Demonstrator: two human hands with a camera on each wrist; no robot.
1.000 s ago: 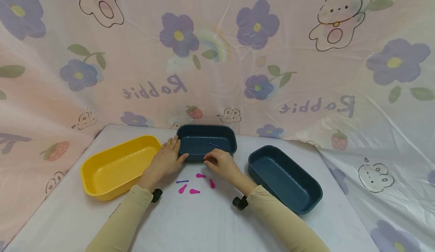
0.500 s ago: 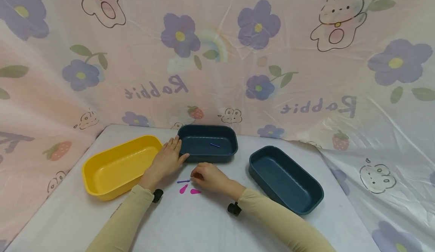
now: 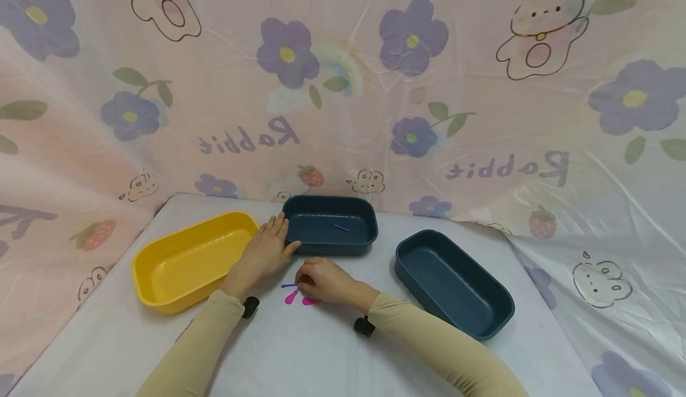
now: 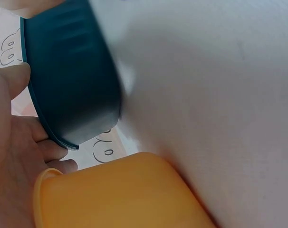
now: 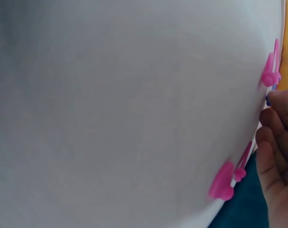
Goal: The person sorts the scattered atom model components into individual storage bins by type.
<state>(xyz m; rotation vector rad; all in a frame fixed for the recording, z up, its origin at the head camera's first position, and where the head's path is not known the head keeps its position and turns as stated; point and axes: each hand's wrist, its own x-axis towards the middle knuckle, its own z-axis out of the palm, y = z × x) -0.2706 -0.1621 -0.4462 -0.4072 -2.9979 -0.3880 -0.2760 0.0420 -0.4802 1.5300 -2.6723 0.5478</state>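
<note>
My left hand [image 3: 265,251] rests against the left end of the middle dark blue tub [image 3: 332,249], fingers extended along its rim. In the left wrist view the thumb lies at the rim of that tub [image 4: 72,80], with the other fingers beside its corner. My right hand [image 3: 329,283] pinches one end of a thin purple stick [image 3: 288,285] at the table, thumb and index finger together. Nearby lie pink teardrop-shaped pieces [image 3: 291,297], partly covered by the hand in the head view. The right wrist view shows several, each with a round knob [image 5: 226,193]. Another purple stick [image 3: 342,228] lies inside the middle tub.
On the left stands a yellow tub [image 3: 182,299], close beside the left forearm. A second dark blue tub [image 3: 455,284] sits at an angle on the right, beyond the right sleeve. A patterned curtain [image 3: 343,111] hangs behind the white table [image 3: 300,355].
My right hand has come from the front rim of the middle tub down and left to the purple stick on the table, which it now pinches. The left hand stays put.
</note>
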